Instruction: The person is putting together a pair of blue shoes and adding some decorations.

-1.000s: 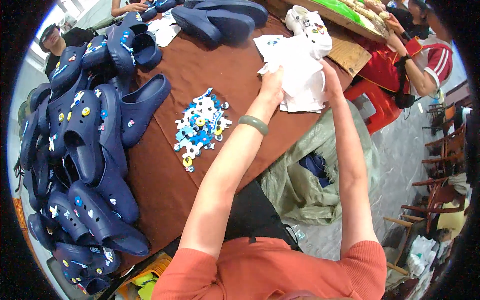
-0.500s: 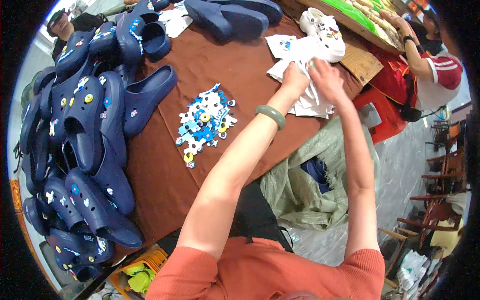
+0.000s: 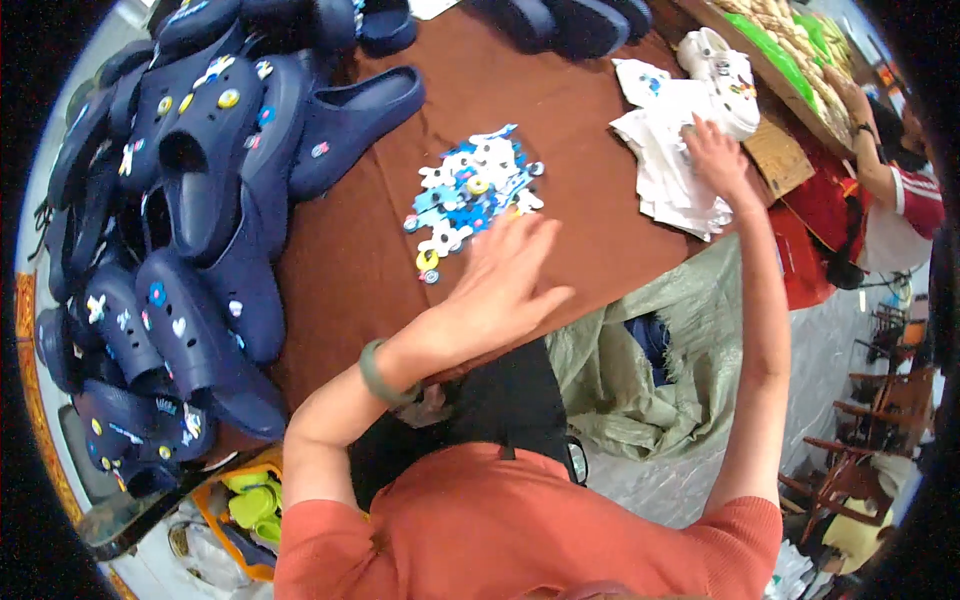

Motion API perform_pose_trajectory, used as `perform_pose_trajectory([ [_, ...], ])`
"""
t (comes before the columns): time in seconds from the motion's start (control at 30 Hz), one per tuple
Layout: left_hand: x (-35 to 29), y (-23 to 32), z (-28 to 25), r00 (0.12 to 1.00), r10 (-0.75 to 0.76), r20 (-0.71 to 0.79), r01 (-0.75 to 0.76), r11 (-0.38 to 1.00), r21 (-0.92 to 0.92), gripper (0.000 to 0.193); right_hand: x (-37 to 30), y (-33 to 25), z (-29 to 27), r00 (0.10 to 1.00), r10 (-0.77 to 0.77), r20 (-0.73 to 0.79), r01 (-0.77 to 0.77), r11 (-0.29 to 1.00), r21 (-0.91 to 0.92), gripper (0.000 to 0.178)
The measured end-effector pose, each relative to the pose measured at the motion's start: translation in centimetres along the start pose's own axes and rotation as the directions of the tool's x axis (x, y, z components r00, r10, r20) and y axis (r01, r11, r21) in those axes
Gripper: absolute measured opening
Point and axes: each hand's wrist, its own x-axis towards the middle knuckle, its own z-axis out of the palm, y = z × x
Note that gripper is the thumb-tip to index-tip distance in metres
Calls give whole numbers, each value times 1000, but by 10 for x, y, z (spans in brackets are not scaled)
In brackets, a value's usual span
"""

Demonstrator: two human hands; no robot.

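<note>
My left hand [image 3: 505, 275], a green bangle on its wrist, is held over the brown cloth with its fingers apart and nothing in them. It is at the near edge of a heap of small shoe charms [image 3: 462, 200] in white, blue and yellow; its fingertips hide part of the heap. Farther right, my right hand [image 3: 718, 158] lies with its fingers stretched out on a stack of white paper-like sheets [image 3: 665, 170]. Past those fingers sits a pair of white clogs [image 3: 738, 95] with charms on them.
Navy clogs [image 3: 200, 180], many with charms, are piled along the left. More navy clogs [image 3: 575, 25] lie at the far edge. A wooden board [image 3: 780, 160] and a red container [image 3: 800, 265] are at right, near another person. A green woven sack [image 3: 640, 400] stands below the table edge.
My left hand has left the white sheets and come back left to the charm heap, its fingers opening. My right hand stays at the sheets. The view has shifted.
</note>
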Motion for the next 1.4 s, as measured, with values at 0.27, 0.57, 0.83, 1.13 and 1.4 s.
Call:
perform_pose_trajectory([
  [0.27, -82, -75, 6, 897, -346, -276, 441, 759, 479, 91, 86, -109, -64, 999, 19, -50, -25, 994, -107, 58],
  [0.57, -40, -86, 21, 796, -386, -466, 538, 805, 252, 82, 172, -46, 41, 929, -166, -332, 36, 930, -366, 25],
  [0.83, -55, -86, 18, 776, -419, -472, 549, 817, 177, 84, 124, -111, -70, 975, 26, -220, -34, 999, -32, 23],
  [1.13, -54, -99, 22, 799, -386, -462, 542, 794, 274, 86, 44, -151, -132, 841, 133, -525, 160, 865, 475, 17],
  [1.4, -71, -88, -41, 971, -47, -234, -220, -562, -797, 64, -101, -283, -170, 382, -420, -823, 772, 634, 35, 26],
])
